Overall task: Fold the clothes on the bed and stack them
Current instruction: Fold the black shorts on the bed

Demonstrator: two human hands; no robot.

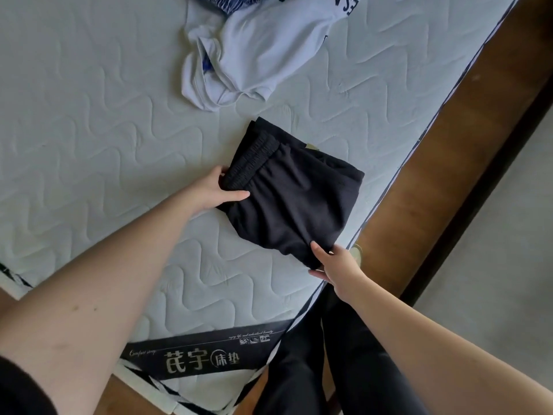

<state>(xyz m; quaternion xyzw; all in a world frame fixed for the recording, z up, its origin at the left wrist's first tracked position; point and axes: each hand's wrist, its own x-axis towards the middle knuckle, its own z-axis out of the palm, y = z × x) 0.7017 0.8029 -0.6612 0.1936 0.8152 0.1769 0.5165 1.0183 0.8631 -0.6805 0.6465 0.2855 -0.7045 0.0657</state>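
Note:
A folded pair of black pants with an elastic waistband lies on the quilted white mattress, near its right edge. My left hand grips the fold at the waistband end, thumb on top and fingers tucked under. At the near right corner my right hand pinches the fabric, thumb above and fingers below. A crumpled pale lavender shirt with dark lettering lies unfolded farther up the bed.
A blue-and-white patterned garment peeks in at the top edge. The wooden bed frame runs along the mattress's right side, with grey floor beyond. A black brand label marks the mattress's near edge. My dark-trousered legs stand there.

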